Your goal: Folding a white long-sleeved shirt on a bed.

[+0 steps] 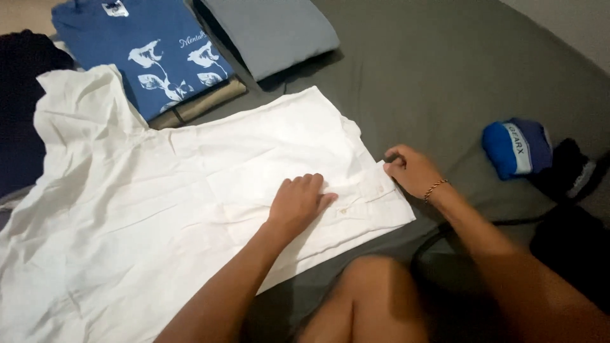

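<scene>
A white shirt (159, 209) lies spread flat and wrinkled on a bed with a grey sheet (432, 82), and everything else can be placed from it. Beyond its far left edge sits a dark heap of cloth (22, 108). Just behind the shirt lies a folded blue printed tee (143, 54) on top of a folded tan garment (203, 101), with a folded grey garment (270, 32) beside them. The left hand (297, 203) presses flat, fingers together, on the shirt near its right end, holding the cloth down without gripping it. The right hand (410, 170), wearing a thin bracelet, pinches the shirt's right edge at a corner. Judging by this, the shirt is smoothed but mostly unfolded, so most of the folding is left. Well to the right of the shirt lies a rolled blue item (515, 147) against dark clothes (572, 171).
</scene>
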